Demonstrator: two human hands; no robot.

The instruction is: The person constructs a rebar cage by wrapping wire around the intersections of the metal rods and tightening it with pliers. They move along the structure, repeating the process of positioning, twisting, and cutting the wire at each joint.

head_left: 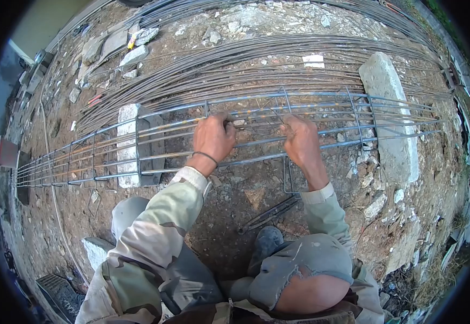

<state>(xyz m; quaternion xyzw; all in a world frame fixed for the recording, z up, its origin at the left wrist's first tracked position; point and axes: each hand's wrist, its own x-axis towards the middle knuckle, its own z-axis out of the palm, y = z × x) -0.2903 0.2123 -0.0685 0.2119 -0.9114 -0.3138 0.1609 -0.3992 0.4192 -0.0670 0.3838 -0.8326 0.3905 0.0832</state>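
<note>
Both fingertips hidden behind rebar cage.

We see an outdoor building site, bare dirt ground, bundles of long steel rods, a tied rebar cage, concrete blocks, scattered rubble

Long grey rebar cage lies horizontal across concrete blocks; a loose stirrup hangs from it.

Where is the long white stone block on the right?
In the head view, the block lies on the ground at the right, under the rebar cage, just right of the right hand.
</note>
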